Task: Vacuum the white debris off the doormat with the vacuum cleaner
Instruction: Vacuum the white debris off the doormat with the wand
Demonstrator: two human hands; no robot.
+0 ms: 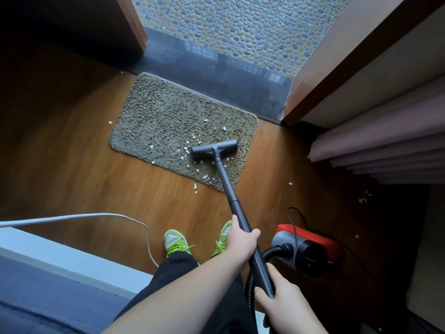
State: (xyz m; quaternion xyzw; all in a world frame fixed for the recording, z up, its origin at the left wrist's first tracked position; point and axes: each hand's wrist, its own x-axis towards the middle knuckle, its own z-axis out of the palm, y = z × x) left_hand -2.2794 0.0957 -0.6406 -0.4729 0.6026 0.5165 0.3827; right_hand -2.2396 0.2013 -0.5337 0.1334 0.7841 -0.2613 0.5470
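A shaggy grey-brown doormat (168, 121) lies on the wood floor before a dark threshold. White debris (185, 151) is scattered over its near right part, and a few bits lie on the floor beside it. The vacuum's black floor head (214, 149) rests on the mat's near right corner among the bits. Its black wand (237, 208) slants back to me. My left hand (240, 239) grips the wand at mid-length. My right hand (281, 304) holds the wand's lower end where the ribbed hose joins. The red and grey vacuum body (305, 247) sits on the floor at right.
A white cable (134, 221) loops over the floor at left, beside a blue and white bed edge (48, 273). My green shoes (178, 242) stand behind the mat. Pinkish curtain folds (385, 150) hang at right. A pebble-tiled floor (240, 25) lies beyond the threshold.
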